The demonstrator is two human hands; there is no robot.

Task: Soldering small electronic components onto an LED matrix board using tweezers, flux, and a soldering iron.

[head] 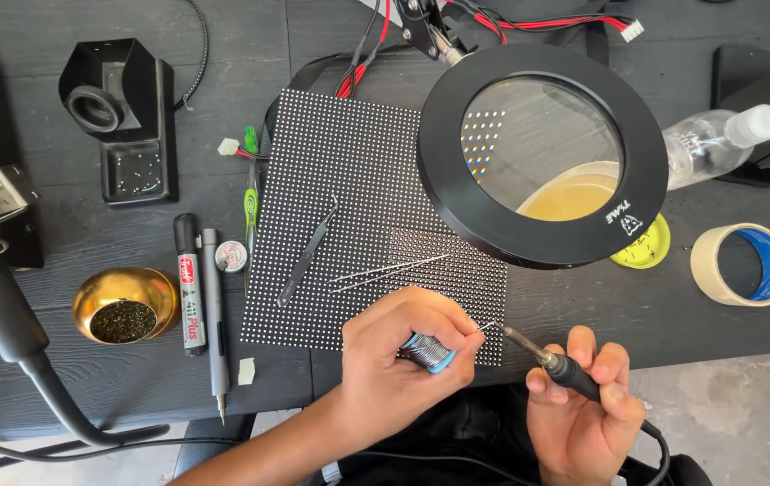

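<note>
My left hand grips a small spool of solder wire, and a short strand of wire sticks out toward the right. My right hand holds a soldering iron by its black handle. The iron's metal tip nearly touches the end of the wire. Both hands hover at the near right corner of a black LED matrix panel lying flat on the dark table. Two pairs of tweezers rest on the panel, one black and one silver.
A round black magnifier lamp hangs over the panel's far right. A brass tip-cleaner bowl, marker, pen tool and black holder lie left. A spray bottle, tape roll, yellow tin and phone sit right.
</note>
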